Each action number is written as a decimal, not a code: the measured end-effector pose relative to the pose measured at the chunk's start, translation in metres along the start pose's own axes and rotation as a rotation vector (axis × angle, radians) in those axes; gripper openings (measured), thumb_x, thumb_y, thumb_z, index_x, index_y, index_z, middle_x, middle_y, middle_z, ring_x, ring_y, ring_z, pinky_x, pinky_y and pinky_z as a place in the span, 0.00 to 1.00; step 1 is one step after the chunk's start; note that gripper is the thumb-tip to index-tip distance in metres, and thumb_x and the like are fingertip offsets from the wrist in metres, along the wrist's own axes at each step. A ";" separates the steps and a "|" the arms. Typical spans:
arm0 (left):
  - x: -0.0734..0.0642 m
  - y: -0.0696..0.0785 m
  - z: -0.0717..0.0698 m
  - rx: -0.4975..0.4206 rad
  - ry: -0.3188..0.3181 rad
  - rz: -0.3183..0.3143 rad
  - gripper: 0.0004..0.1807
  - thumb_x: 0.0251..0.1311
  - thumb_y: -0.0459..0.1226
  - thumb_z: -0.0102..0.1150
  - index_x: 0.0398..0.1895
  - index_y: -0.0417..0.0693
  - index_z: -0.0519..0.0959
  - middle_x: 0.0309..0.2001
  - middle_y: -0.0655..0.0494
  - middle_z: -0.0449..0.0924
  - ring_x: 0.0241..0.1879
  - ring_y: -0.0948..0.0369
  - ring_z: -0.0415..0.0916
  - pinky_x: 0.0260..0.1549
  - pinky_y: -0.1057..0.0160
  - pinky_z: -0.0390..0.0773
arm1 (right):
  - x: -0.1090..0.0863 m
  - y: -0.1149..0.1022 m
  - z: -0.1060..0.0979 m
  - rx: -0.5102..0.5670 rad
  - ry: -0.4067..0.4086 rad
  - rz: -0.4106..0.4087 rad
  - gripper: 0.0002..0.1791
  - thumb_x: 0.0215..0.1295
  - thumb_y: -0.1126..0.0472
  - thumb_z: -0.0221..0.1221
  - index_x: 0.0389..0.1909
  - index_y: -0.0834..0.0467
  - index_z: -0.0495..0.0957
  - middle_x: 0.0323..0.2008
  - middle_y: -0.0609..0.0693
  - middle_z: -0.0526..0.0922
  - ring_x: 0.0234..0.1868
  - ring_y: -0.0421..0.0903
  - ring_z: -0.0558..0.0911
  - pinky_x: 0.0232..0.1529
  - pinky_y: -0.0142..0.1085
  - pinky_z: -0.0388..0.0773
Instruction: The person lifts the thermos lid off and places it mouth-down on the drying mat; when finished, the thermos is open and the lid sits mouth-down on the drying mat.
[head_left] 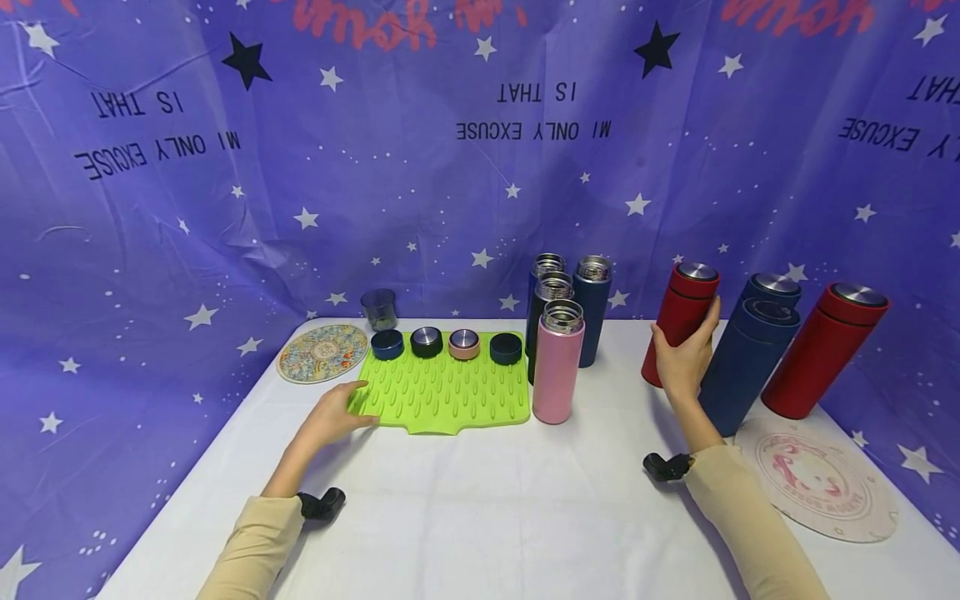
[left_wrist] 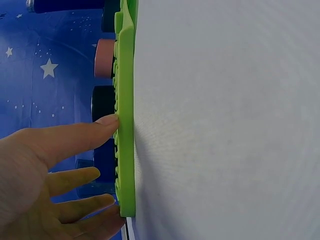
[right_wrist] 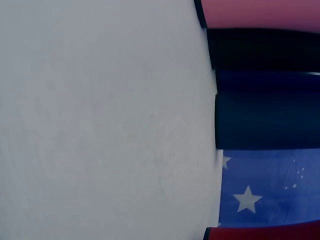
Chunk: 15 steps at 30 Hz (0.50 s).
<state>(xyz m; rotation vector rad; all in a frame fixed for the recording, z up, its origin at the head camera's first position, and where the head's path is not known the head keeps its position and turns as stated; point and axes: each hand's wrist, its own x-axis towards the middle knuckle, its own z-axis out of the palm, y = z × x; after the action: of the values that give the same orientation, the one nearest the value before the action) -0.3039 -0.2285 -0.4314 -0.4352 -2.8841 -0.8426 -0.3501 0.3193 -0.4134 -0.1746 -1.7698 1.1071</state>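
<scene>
My right hand (head_left: 686, 360) grips a capped red thermos bottle (head_left: 681, 308), thumb on its left side and fingers on its right. In the right wrist view the hand is out of frame and a strip of red bottle (right_wrist: 265, 233) shows low down. My left hand (head_left: 335, 414) rests at the left end of a green ridged mat (head_left: 442, 396), fingers spread and thumb (left_wrist: 95, 132) at its near edge. Along the mat's back stand a blue lid (head_left: 387, 345), a black lid (head_left: 427, 342), a pink lid (head_left: 464, 344) and a dark lid (head_left: 506, 349).
Right of the mat stand lidless bottles: pink (head_left: 557, 375), black (head_left: 534, 342), dark blue (head_left: 592, 321) and another blue. Beyond my right hand are two capped blue bottles (head_left: 742, 367) and another red one (head_left: 821, 358). Round mats (head_left: 322, 354) (head_left: 817, 483) and a glass (head_left: 379, 310) lie around.
</scene>
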 end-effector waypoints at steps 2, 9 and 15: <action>0.000 0.000 0.000 -0.002 0.001 0.002 0.39 0.50 0.38 0.71 0.62 0.26 0.67 0.60 0.27 0.67 0.61 0.33 0.62 0.62 0.38 0.61 | 0.002 0.003 0.001 0.001 0.008 0.004 0.53 0.52 0.62 0.70 0.75 0.45 0.49 0.66 0.56 0.68 0.61 0.57 0.71 0.64 0.50 0.65; -0.001 0.001 0.000 -0.007 0.005 0.002 0.39 0.50 0.39 0.72 0.62 0.27 0.67 0.60 0.27 0.67 0.61 0.33 0.62 0.62 0.38 0.61 | 0.003 0.006 0.002 0.017 0.028 -0.025 0.51 0.51 0.65 0.71 0.74 0.47 0.55 0.60 0.62 0.73 0.58 0.60 0.73 0.62 0.51 0.67; 0.000 0.007 -0.006 -0.014 0.037 0.024 0.39 0.52 0.40 0.71 0.63 0.29 0.67 0.61 0.28 0.67 0.60 0.33 0.63 0.59 0.37 0.64 | 0.003 -0.005 -0.003 0.013 0.009 -0.066 0.51 0.49 0.62 0.73 0.72 0.41 0.57 0.61 0.54 0.74 0.58 0.54 0.75 0.61 0.47 0.70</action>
<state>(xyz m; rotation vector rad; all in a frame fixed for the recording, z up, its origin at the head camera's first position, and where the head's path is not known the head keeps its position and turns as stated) -0.3011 -0.2264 -0.4224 -0.4500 -2.8348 -0.8588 -0.3476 0.3197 -0.4070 -0.1121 -1.7472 1.0687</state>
